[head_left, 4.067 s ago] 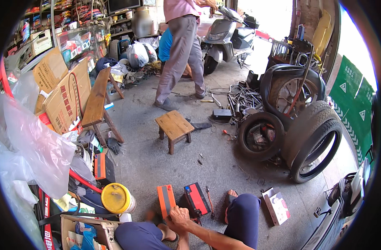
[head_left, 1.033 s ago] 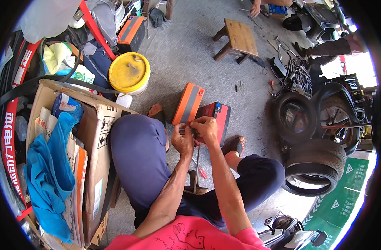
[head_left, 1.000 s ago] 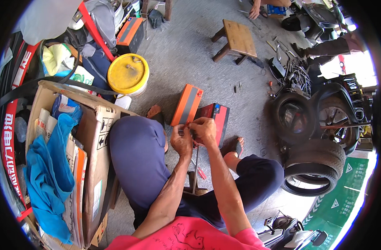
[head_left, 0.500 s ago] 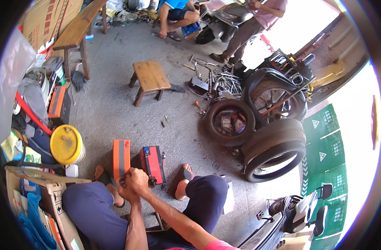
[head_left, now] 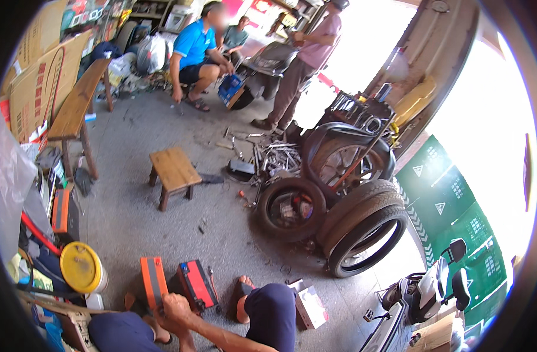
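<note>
My right hand (head_left: 179, 307) is closed and pressed over my left hand (head_left: 161, 321), low in the view between my knees. The left hand is mostly covered, its fingers curled. Whatever they grip, if anything, is too small or hidden to make out. Just beyond them on the floor stands an orange block with a grey stripe (head_left: 154, 280), its near end behind my hands. To its right sits a red-and-black battery (head_left: 198, 284), with a small dark part at its right edge.
A yellow-lidded bucket (head_left: 80, 267) stands left, a wooden stool (head_left: 175, 170) ahead. Right of it lie tools (head_left: 280, 157), tyres (head_left: 368, 234) and a wheel (head_left: 350, 155). A small box (head_left: 311, 306) lies beside my right knee. A crouching person (head_left: 193, 50) and a standing one (head_left: 306, 58) are farther off.
The view has tilted up and turned right, so the floor things sit lower and more to the left. My hands stay together near the orange block. More of the people shows.
</note>
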### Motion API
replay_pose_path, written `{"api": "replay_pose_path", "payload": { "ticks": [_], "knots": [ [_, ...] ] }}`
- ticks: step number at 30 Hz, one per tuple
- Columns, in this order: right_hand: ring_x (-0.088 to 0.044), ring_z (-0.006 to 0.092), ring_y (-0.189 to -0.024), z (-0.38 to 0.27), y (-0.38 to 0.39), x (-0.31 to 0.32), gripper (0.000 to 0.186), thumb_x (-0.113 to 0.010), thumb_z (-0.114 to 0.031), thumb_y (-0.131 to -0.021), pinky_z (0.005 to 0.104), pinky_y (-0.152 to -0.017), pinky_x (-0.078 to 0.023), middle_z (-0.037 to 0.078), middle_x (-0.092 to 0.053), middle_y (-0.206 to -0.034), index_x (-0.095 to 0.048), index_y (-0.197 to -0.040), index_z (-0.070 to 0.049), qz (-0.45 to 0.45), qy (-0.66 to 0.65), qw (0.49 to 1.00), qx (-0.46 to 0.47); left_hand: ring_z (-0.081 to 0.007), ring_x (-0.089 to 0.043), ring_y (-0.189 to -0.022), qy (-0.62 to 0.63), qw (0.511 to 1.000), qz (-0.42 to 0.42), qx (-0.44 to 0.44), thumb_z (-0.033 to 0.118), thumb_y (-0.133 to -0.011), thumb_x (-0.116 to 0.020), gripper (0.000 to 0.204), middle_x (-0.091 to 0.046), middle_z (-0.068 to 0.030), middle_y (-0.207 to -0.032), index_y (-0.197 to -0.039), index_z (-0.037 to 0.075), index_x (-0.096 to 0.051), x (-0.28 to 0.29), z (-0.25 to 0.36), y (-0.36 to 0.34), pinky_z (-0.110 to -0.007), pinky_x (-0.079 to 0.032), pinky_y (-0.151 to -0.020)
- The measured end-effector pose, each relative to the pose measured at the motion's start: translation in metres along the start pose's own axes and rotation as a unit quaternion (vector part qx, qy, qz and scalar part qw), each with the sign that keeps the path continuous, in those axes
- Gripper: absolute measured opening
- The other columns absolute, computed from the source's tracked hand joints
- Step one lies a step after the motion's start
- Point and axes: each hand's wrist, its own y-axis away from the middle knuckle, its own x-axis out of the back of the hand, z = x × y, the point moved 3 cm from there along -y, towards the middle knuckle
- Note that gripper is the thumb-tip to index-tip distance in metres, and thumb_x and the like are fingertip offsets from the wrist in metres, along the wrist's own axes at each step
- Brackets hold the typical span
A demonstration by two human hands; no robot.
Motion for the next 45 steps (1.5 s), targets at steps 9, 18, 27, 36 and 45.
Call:
{"api": "replay_pose_path", "payload": {
  "ticks": [9, 18, 27, 36, 45],
  "knots": [
    [-0.054, 0.0315, -0.051, 0.011, 0.001, -0.017, 0.02, -0.066, -0.027, -0.077, 0.0446, -0.046, -0.037, 0.01, -0.052, -0.054, -0.059, -0.063, -0.015, 0.083, -0.068, 0.993, 0.046, -0.0189, -0.059, -0.087, -0.071, 0.997, 0.012, -0.013, 0.016, -0.091, -0.056, 0.023, -0.062, -0.0105, -0.099, -0.109, 0.002, -0.054, -0.009, 0.001, -0.004, -0.032, -0.049, -0.08],
    [-0.069, 0.0309, -0.064, -0.004, -0.007, -0.008, 0.017, -0.065, -0.023, -0.074, 0.0436, -0.058, -0.056, 0.013, -0.066, -0.065, -0.065, -0.065, -0.008, -0.063, 0.093, 0.993, 0.045, -0.0198, -0.058, -0.088, -0.17, 0.975, 0.101, -0.104, 0.013, -0.088, -0.063, 0.032, -0.062, -0.012, -0.102, -0.116, 0.002, -0.053, -0.007, 0.013, 0.007, -0.034, -0.049, -0.081],
    [-0.071, 0.0235, -0.064, 0.011, -0.007, -0.026, 0.01, -0.065, -0.017, -0.077, 0.0372, -0.05, -0.054, 0.01, -0.069, -0.067, -0.071, -0.072, -0.01, -0.068, 0.197, 0.977, 0.033, -0.0193, -0.056, -0.11, -0.257, 0.953, -0.037, -0.155, 0.007, -0.086, -0.069, 0.063, -0.059, -0.013, -0.116, -0.142, 0.006, -0.041, -0.184, 0.145, 0.084, -0.034, -0.045, -0.096],
    [-0.072, 0.0258, -0.065, 0.022, -0.001, -0.018, 0.01, -0.062, -0.012, -0.078, 0.0373, -0.051, -0.055, 0.013, -0.07, -0.07, -0.07, -0.075, -0.007, -0.08, 0.19, 0.974, 0.089, -0.0144, -0.061, -0.097, -0.33, 0.786, -0.35, -0.388, 0.011, -0.091, -0.067, 0.077, -0.065, -0.01, -0.103, -0.154, 0.008, -0.023, -0.437, 0.29, 0.117, -0.031, -0.045, -0.093],
    [-0.072, 0.0259, -0.069, 0.007, 0.002, -0.014, 0.006, -0.065, -0.011, -0.074, 0.0386, -0.053, -0.055, 0.013, -0.07, -0.071, -0.07, -0.075, -0.008, -0.131, 0.183, 0.967, 0.12, -0.017, -0.064, -0.084, -0.619, 0.696, -0.33, -0.154, 0.018, -0.087, -0.073, 0.074, -0.068, -0.0093, -0.09, -0.148, 0.002, -0.034, -0.284, 0.215, 0.0, -0.034, -0.054, -0.08]
  ]
}}
